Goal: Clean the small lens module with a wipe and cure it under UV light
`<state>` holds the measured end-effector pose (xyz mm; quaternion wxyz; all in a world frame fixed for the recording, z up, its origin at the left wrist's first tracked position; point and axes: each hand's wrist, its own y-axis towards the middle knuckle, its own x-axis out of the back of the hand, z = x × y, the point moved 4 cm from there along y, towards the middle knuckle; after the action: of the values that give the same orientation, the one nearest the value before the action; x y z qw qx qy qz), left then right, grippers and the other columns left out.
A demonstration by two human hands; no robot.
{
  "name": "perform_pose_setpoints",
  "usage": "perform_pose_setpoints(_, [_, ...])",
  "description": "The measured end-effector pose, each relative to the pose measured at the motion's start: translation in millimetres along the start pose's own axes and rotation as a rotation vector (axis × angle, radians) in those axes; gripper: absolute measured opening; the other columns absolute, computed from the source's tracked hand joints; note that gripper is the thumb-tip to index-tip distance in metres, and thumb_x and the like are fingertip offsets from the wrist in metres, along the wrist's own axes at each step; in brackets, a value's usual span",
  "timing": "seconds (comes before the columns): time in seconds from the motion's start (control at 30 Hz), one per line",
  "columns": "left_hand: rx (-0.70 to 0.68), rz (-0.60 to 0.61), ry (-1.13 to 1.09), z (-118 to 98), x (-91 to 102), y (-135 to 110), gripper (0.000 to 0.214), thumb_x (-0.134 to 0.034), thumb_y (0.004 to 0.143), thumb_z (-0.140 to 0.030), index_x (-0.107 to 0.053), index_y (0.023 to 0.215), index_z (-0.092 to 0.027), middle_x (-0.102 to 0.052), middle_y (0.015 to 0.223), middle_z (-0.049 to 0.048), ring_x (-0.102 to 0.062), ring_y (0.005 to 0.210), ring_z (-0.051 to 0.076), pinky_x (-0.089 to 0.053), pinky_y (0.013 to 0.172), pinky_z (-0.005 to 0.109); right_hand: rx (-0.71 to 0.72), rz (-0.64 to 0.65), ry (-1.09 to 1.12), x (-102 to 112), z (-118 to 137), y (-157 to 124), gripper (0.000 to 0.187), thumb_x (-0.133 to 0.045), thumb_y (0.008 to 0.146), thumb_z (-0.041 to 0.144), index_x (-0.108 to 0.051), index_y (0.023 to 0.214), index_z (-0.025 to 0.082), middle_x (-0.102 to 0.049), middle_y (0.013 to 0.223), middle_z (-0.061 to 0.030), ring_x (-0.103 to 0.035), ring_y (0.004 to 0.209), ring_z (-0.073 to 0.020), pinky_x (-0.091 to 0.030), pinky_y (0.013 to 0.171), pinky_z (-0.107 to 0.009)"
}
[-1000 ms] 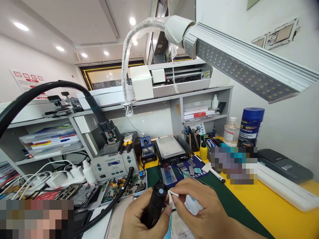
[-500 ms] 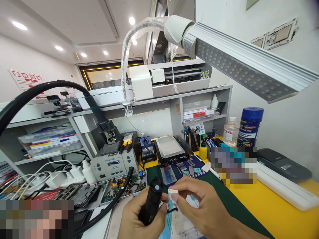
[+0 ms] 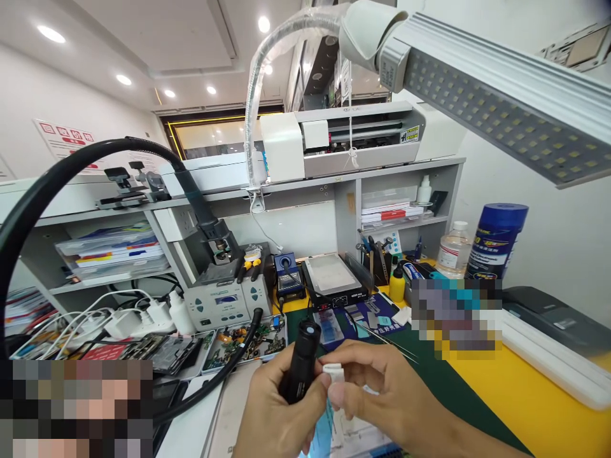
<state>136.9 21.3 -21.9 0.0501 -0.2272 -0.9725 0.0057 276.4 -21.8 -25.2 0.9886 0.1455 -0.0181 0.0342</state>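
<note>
My left hand (image 3: 279, 407) is wrapped round a black flashlight (image 3: 304, 359), tail end up, and a bluish-white glow shows on the surface below it. A small white folded piece (image 3: 333, 375), like cloth or paper, is pinched between the thumb and fingers of my right hand (image 3: 386, 394). Close beside it lies my left thumb, perhaps touching it. Under both hands are white and light-blue sheets (image 3: 363, 429) on the green mat (image 3: 429, 388). What the light falls on is mostly hidden by my hands.
A black hose (image 3: 210, 391) curves in at the left, past a tray (image 3: 281, 343) of small circuit parts. Behind stand the grey rework station (image 3: 224, 305) and a heating plate (image 3: 334, 283). Tweezers (image 3: 396, 343) lie right of the hands. An LED lamp (image 3: 496, 95) hangs overhead.
The view has shifted, so the bench appears farther right. My hands have come closer together, and more of the white folded piece shows above my right thumb.
</note>
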Motion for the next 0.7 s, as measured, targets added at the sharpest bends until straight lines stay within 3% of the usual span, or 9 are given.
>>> perform_pose_setpoints(0.17, [0.006, 0.0, 0.009, 0, 0.1, -1, 0.033, -0.069, 0.073, -0.045, -0.056, 0.073, -0.016, -0.043, 0.039, -0.0062, -0.034, 0.032, 0.006, -0.027, 0.035, 0.015, -0.041, -0.037, 0.058, 0, -2, 3, 0.022, -0.067, 0.088, 0.035, -0.076, 0.09, 0.015, -0.065, 0.081, -0.0045, -0.059, 0.066, -0.012, -0.051, 0.06, -0.024])
perform_pose_setpoints(0.4, [0.02, 0.062, 0.011, 1, -6.1, -3, 0.036, -0.066, 0.075, -0.049, -0.06, 0.073, -0.014, -0.042, 0.037, -0.0054, -0.032, 0.032, 0.005, -0.026, 0.035, 0.015, -0.021, -0.098, -0.012, 8, -9, 3, 0.019, -0.064, 0.089, 0.031, -0.071, 0.081, 0.015, -0.065, 0.074, -0.003, -0.058, 0.063, -0.0118, -0.049, 0.062, -0.025])
perform_pose_setpoints(0.7, [0.066, 0.002, -0.044, 8, -6.2, -3, 0.047, -0.075, 0.067, -0.06, -0.061, 0.073, -0.016, -0.043, 0.037, -0.005, -0.033, 0.032, 0.007, -0.023, 0.036, 0.017, -0.011, -0.133, 0.019, 6, -12, 6, 0.014, -0.067, 0.084, 0.025, -0.07, 0.077, 0.014, -0.063, 0.073, -0.0013, -0.058, 0.059, -0.0097, -0.048, 0.058, -0.022])
